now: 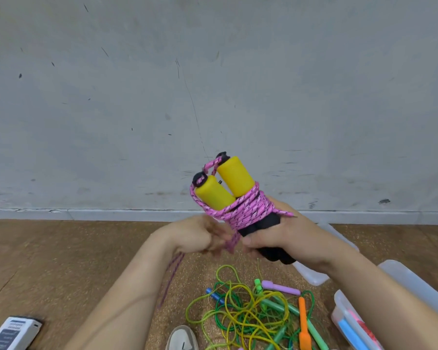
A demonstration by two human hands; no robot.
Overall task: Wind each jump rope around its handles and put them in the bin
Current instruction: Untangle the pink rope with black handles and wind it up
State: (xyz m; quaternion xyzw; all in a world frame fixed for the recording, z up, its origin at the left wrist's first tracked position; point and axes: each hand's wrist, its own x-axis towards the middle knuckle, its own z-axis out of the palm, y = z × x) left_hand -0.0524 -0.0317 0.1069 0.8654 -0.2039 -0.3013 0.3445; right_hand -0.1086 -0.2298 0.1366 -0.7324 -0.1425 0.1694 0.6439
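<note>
My right hand clamps the handles mid-frame, and my left hand pinches the pink rope. Best I pull each wrap taut.

tangled ropes crowd floor beside bin

A grey wall is filling the upper two thirds of the frame, showing dark scuffs and thin scratches across its surface. A pale baseboard is running along its foot from the left edge to the right. Below it a brown, speckled floor is spreading across the lower part of the frame. A white box with a dark printed label is lying tilted in the lower left corner. A white shoe is poking in at the bottom centre.
</note>
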